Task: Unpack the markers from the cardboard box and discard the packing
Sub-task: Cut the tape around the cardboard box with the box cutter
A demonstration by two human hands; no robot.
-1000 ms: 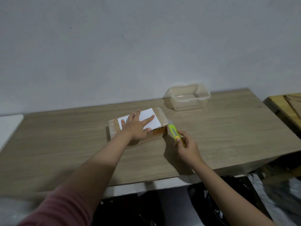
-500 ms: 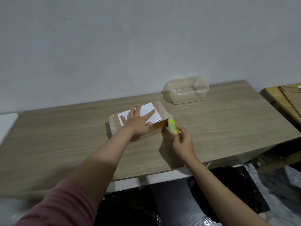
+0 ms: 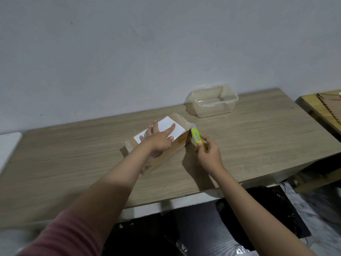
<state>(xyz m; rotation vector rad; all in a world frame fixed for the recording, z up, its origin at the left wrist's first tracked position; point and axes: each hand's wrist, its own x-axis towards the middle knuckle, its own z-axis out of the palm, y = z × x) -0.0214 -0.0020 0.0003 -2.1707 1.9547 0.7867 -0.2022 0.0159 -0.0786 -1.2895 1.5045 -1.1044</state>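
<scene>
Change vs. prev. frames: the cardboard box (image 3: 162, 143) sits rotated on the counter (image 3: 258, 137), its right end now swung farther from the person, so the long axis runs diagonally. The cutter (image 3: 196, 138) stays at that right end; its tip is now at the box's upper right corner, approx. on the taped edge. Blade itself is too small to make out.

Implication (judgement): the step in hand is slitting the tape at the box's right end. Box is not yet open; no markers visible; packing not yet removed. Task is at an early stage.

Grip state:
- Left hand (image 3: 158, 140): fingers spread flat, pressing down on top of the box, partly over the white label (image 3: 170, 126). No pinch.
- Right hand (image 3: 208, 154): fingers curled round the cutter's rear end, thumb on its body.

Task item appearance: box is brown, oblong, wrapped in glossy clear tape, white label on top, orange patch on the side facing the person, near the right end. Flaps closed.

Location: box lies mid-counter. A clear plastic tub (image 3: 212, 101) stands beyond the box's right end, near but apart.
</scene>
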